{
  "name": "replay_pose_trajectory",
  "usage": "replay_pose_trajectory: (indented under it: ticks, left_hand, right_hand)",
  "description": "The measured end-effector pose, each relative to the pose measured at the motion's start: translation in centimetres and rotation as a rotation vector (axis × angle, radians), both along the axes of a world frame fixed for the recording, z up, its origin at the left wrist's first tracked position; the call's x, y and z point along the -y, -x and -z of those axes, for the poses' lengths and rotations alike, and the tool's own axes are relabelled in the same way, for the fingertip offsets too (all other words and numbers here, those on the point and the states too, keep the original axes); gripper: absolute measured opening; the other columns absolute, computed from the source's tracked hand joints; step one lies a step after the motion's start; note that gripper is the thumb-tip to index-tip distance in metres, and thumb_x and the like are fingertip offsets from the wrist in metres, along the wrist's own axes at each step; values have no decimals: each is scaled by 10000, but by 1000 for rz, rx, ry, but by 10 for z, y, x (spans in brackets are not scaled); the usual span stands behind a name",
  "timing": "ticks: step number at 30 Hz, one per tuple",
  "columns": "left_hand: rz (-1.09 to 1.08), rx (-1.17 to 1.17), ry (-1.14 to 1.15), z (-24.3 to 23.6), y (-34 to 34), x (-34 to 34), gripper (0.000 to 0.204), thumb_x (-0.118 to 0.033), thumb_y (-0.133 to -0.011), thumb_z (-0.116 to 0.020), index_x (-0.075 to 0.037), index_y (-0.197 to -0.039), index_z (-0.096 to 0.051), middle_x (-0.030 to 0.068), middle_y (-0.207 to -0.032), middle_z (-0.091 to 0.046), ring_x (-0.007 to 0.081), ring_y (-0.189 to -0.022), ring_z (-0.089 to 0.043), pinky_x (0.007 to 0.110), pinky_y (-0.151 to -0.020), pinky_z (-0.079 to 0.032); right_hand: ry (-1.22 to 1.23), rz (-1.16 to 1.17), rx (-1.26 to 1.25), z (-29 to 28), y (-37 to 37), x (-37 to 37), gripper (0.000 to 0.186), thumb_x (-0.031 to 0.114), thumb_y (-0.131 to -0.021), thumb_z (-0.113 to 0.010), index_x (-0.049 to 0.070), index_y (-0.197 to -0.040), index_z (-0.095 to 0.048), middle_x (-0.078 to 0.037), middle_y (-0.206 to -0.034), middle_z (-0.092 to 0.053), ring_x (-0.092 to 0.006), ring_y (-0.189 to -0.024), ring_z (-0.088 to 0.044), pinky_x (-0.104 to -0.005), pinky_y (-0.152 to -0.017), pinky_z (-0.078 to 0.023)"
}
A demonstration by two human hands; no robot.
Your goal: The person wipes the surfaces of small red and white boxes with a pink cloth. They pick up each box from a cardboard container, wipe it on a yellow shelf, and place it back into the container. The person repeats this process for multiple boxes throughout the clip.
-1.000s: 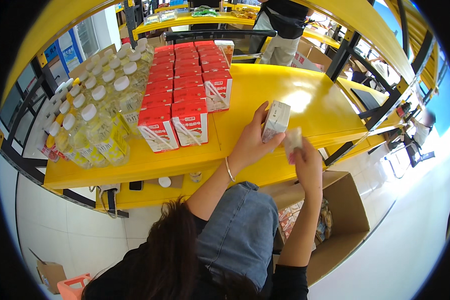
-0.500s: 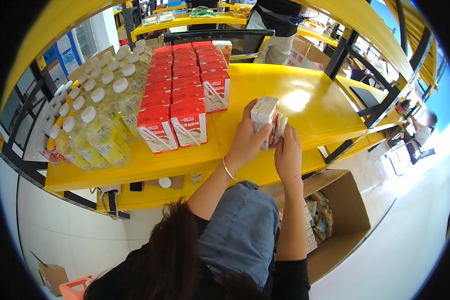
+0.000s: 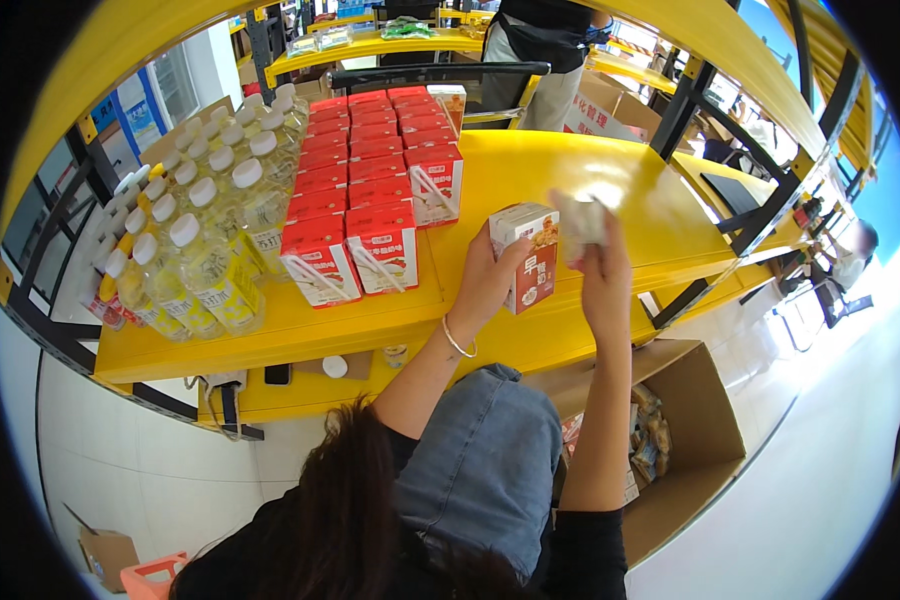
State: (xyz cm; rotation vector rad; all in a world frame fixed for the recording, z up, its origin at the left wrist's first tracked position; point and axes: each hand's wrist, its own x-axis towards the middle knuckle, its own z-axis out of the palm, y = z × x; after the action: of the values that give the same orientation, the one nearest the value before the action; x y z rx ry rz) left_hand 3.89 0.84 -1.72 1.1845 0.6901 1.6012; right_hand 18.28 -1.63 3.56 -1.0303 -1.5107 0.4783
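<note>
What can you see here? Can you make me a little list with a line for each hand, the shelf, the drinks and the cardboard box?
Left hand: holds a brown-and-white carton, slightly tilted
Right hand: holds a pale thing, too blurred to name
Shelf: yellow, in front of the person
Red boxes: on the shelf, in rows
Bottles: white and yellow caps, left of the red boxes
Cardboard box: open, lower right, packs inside
</note>
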Motion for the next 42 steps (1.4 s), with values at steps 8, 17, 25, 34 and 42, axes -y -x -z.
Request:
replay_pose_trajectory:
  ticks: [8,17,25,34,42]
  left_hand:
    - [130,345,205,0,9,-6,429,-330,-900,-430,18,-1143,-495,135,-998,-639,202,-840,-663,312,-732,-557]
    - [222,461,272,-17,10,1,444,-410,-916,-431,-24,-1126,-493,111,-963,-632,192,-829,-662,326,-711,-567]
    - [134,345,218,-17,6,1,395,-386,-918,-487,-47,-1122,-480,88,-955,-621,160,-804,-658,294,-669,-569]
    - [167,231,192,-10,12,-5,385,-348,-934,-491,-51,-1176,-457,67,-986,-613,131,-814,-645,257,-694,-546]
    - [170,274,103,-15,5,1,440,-285,-933,-523,-66,-1280,-363,53,-1115,-563,112,-945,-605,267,-799,-514]
  right_hand:
    - [236,-216,20,49,-2,-1,366,-53,-830,-395,-11,-1169,-526,-114,-894,-604,-167,-779,-586,-292,-704,-467]
    - [205,-78,-350,88,43,50,296,8,-874,-465,-31,-1166,-452,-125,-949,-564,-191,-825,-552,-319,-727,-446]
    - [219,-42,59,60,49,67,203,22,-864,-487,-53,-1049,-453,-145,-833,-566,-198,-739,-565,-331,-645,-455]
    - [739,-509,-788,66,39,64,247,165,-923,-433,15,-1087,-541,-63,-914,-606,-142,-765,-573,-288,-645,-470]
    - [585,-434,-1180,82,20,58,262,175,-945,-415,33,-1133,-529,-55,-980,-611,-139,-808,-576,-284,-633,-469]
